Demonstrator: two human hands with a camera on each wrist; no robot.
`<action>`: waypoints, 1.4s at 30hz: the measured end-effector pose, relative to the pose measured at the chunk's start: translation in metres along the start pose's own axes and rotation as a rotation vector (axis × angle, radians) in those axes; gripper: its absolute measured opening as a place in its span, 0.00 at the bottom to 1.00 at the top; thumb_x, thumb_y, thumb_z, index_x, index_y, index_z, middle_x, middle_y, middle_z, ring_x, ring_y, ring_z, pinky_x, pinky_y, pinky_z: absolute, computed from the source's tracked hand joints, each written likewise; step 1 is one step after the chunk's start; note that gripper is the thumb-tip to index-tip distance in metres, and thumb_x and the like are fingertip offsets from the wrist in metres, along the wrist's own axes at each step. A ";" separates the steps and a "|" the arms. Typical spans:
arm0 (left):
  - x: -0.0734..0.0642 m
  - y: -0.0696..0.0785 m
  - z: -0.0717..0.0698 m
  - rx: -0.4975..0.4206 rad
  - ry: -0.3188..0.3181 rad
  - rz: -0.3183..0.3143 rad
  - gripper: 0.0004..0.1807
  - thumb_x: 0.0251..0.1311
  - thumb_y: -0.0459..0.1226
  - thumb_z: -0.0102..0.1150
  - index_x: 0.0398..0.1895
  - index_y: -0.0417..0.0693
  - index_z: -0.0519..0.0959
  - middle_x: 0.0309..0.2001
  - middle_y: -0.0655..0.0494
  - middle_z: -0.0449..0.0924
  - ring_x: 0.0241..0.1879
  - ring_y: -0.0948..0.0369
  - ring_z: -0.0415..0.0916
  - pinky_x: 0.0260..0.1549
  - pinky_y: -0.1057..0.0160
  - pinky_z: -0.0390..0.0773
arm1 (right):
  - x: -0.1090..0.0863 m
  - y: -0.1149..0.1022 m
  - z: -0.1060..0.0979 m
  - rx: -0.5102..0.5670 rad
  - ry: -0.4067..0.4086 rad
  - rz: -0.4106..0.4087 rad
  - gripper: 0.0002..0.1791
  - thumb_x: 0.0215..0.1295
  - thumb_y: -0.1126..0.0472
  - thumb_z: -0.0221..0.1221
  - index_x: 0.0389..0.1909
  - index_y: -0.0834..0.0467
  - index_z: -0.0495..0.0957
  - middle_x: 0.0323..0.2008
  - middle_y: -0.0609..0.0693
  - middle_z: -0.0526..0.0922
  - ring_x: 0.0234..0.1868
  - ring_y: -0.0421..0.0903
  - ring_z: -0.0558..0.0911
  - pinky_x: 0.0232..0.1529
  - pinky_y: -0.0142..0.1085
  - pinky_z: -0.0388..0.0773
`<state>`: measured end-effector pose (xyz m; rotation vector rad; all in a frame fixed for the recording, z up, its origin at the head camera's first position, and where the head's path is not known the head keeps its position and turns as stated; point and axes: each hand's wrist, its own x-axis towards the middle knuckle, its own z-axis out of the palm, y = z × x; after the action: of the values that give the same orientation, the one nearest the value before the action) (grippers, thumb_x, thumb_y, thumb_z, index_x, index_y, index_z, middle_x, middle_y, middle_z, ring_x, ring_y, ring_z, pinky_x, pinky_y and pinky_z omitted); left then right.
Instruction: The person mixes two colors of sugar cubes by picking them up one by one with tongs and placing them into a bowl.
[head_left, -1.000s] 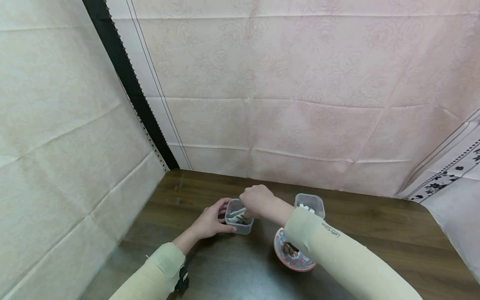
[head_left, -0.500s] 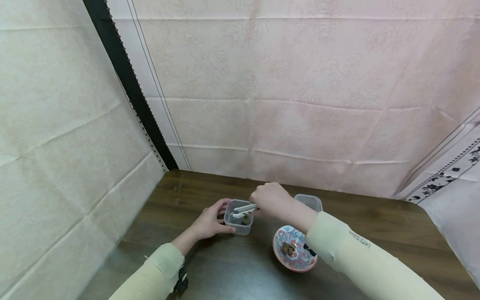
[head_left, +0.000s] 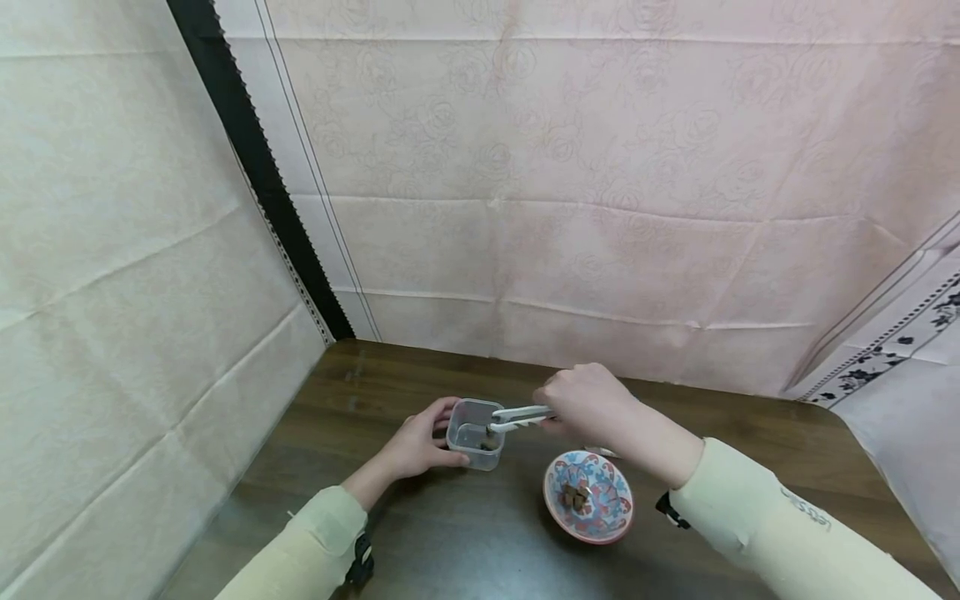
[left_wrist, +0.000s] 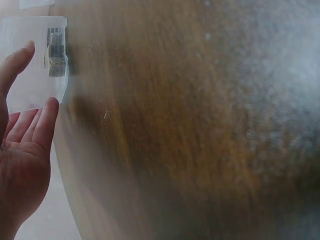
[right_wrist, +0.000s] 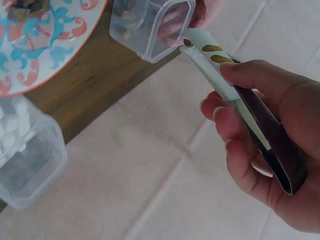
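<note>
My left hand (head_left: 420, 446) holds a small clear plastic container (head_left: 486, 461) on the table, thumb and fingers round its side. A few brown pieces (left_wrist: 56, 67) lie inside it, seen through the wall in the left wrist view. My right hand (head_left: 592, 404) grips a pair of tongs (head_left: 521, 416) with white ends and dark handles. Their tips are at the container's right rim, and a small brown piece (right_wrist: 188, 43) shows between them. Nearer me stands a patterned plate (head_left: 606, 518) with several brown cubes (head_left: 575, 498) on it.
A second clear container (right_wrist: 42, 180) with white pieces (right_wrist: 15, 122) stands beyond the plate, mostly hidden behind my right hand in the head view. Cloth wall (head_left: 585, 208) rises along the back edge of the wooden table (head_left: 465, 533).
My right hand and the tongs have moved rightward, from over the container to its right rim. The sleeve no longer covers the plate. The left hand stays on the container.
</note>
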<state>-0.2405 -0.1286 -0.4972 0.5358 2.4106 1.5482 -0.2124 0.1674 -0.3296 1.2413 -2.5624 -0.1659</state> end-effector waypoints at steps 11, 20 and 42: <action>-0.001 -0.002 -0.001 0.006 -0.001 -0.003 0.49 0.55 0.32 0.83 0.78 0.42 0.64 0.70 0.40 0.74 0.72 0.40 0.71 0.60 0.52 0.84 | -0.034 0.015 -0.011 0.021 -0.026 0.063 0.16 0.55 0.56 0.77 0.21 0.45 0.77 0.17 0.33 0.70 0.19 0.35 0.64 0.18 0.34 0.65; 0.000 -0.002 -0.002 0.008 -0.005 0.005 0.49 0.55 0.33 0.83 0.78 0.41 0.65 0.70 0.39 0.73 0.72 0.40 0.71 0.60 0.52 0.84 | -0.061 0.027 -0.011 0.067 -0.039 0.111 0.23 0.53 0.58 0.75 0.16 0.43 0.68 0.16 0.33 0.61 0.19 0.35 0.59 0.17 0.34 0.59; 0.001 -0.002 -0.001 0.015 -0.016 0.009 0.49 0.55 0.33 0.83 0.78 0.41 0.64 0.70 0.38 0.74 0.72 0.40 0.72 0.60 0.53 0.84 | -0.103 0.037 0.016 0.137 -0.109 0.139 0.25 0.50 0.60 0.76 0.15 0.43 0.66 0.15 0.33 0.59 0.20 0.33 0.57 0.20 0.30 0.54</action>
<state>-0.2420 -0.1295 -0.4982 0.5607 2.4128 1.5255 -0.1849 0.2708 -0.3580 1.1230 -2.7847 -0.0298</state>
